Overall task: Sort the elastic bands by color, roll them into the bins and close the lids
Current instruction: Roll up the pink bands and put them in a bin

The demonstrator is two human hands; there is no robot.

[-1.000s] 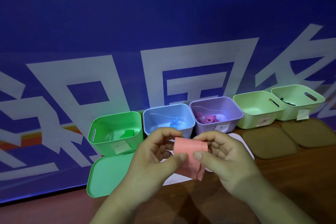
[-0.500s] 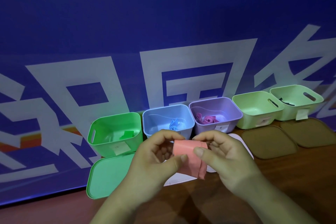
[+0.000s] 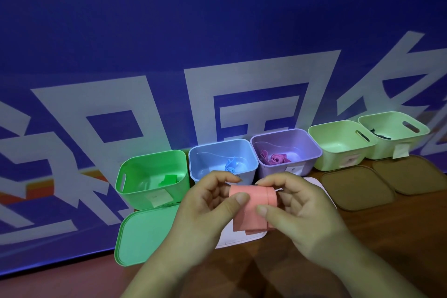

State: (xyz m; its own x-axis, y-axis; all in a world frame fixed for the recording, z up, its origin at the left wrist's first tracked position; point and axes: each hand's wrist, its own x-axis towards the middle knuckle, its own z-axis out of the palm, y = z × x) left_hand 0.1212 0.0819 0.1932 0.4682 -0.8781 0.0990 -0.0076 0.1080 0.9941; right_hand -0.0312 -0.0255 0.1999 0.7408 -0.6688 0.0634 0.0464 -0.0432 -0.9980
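Pink elastic band is sitting between both grips, above the bench.
The left-hand grip and right-hand grip are each pinching its rolled top, thumbs pressing the front, loose tail hanging below.

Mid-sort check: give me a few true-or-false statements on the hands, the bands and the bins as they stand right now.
1. The left hand and right hand both grip the salmon-pink elastic band. True.
2. The lilac plastic bin is empty. False: a rolled purple band lies inside.
3. The bright green flat lid covers its bin. False: it lies on the wooden table in front of the open bright green plastic bin.
4. The light blue plastic bin holds a blue band. True.
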